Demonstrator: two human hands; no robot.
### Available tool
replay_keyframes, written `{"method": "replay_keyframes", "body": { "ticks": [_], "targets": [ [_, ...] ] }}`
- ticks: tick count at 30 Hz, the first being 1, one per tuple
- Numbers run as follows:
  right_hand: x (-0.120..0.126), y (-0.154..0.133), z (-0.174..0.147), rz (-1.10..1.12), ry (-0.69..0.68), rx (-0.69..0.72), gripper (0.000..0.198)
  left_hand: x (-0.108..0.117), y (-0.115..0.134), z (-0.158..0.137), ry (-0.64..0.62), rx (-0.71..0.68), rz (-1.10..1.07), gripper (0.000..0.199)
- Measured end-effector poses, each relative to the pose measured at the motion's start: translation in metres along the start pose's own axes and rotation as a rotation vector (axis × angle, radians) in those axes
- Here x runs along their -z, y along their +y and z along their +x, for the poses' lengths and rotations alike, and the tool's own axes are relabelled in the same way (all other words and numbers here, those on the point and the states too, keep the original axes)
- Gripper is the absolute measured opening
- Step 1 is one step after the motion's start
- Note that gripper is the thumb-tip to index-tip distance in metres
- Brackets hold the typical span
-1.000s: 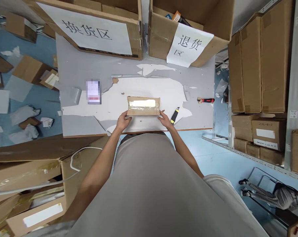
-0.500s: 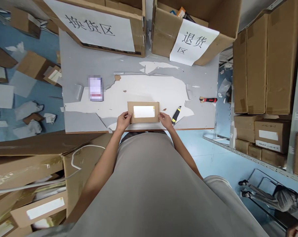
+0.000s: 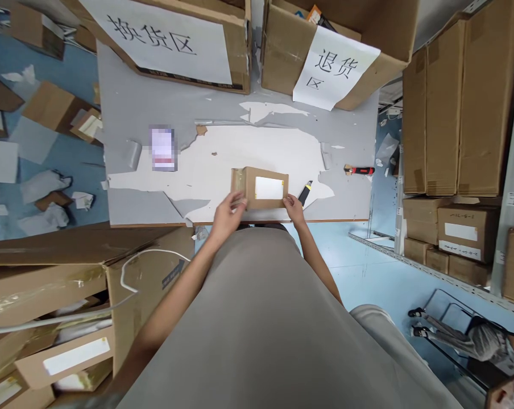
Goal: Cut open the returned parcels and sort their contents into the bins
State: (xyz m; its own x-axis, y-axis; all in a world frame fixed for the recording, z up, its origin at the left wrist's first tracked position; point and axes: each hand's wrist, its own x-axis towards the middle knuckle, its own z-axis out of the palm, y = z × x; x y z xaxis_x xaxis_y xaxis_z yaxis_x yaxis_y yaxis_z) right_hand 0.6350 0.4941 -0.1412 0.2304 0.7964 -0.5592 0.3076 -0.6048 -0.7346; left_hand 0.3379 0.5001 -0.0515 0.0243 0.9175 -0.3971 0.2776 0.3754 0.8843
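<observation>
A small brown cardboard box (image 3: pixel 251 196) with a white label is tilted above the work table, showing its taped left end. My right hand (image 3: pixel 294 209) pinches its lower right corner. At the lower left edge is my left hand (image 3: pixel 230 215), its fingers slightly blurred, apart and loosely bent; whether they touch the cardboard I cannot tell. A yellow-and-black utility knife (image 3: pixel 305 193) lies just right of the box, close to my right hand.
A red-and-black utility knife (image 3: pixel 360 170) lies at the table's right. A pixelated phone-like object (image 3: pixel 163 149) is at the left. Two large open cartons (image 3: pixel 240 79) (image 3: pixel 278 68) with paper signs stand at the back. Stacked boxes (image 3: pixel 442 113) are on the right; a person (image 3: pixel 487 341) is at lower right.
The box has shifted right and turned so its taped left end shows. My left hand has loosened from its left edge and moved right; my right hand moved slightly right with it.
</observation>
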Motion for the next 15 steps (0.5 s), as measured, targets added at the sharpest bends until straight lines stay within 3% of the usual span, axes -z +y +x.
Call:
{"method": "replay_keyframes", "body": {
  "ticks": [4,8,12,15],
  "targets": [
    [0.015,0.004,0.003,-0.021,0.060,-0.052,0.066,-0.025,0.039,-0.018,-0.235,-0.124,0.023,0.049],
    [0.021,-0.001,0.000,-0.034,0.069,-0.068,0.066,-0.024,0.047,-0.022,-0.330,-0.191,0.092,0.050],
    [0.013,-0.016,-0.013,-0.046,0.055,-0.068,0.074,-0.006,0.024,-0.017,-0.202,-0.235,0.187,0.051],
    [0.000,-0.036,-0.029,-0.113,-0.007,-0.002,0.077,0.008,-0.008,-0.006,-0.028,-0.155,0.293,0.051]
  ]
}}
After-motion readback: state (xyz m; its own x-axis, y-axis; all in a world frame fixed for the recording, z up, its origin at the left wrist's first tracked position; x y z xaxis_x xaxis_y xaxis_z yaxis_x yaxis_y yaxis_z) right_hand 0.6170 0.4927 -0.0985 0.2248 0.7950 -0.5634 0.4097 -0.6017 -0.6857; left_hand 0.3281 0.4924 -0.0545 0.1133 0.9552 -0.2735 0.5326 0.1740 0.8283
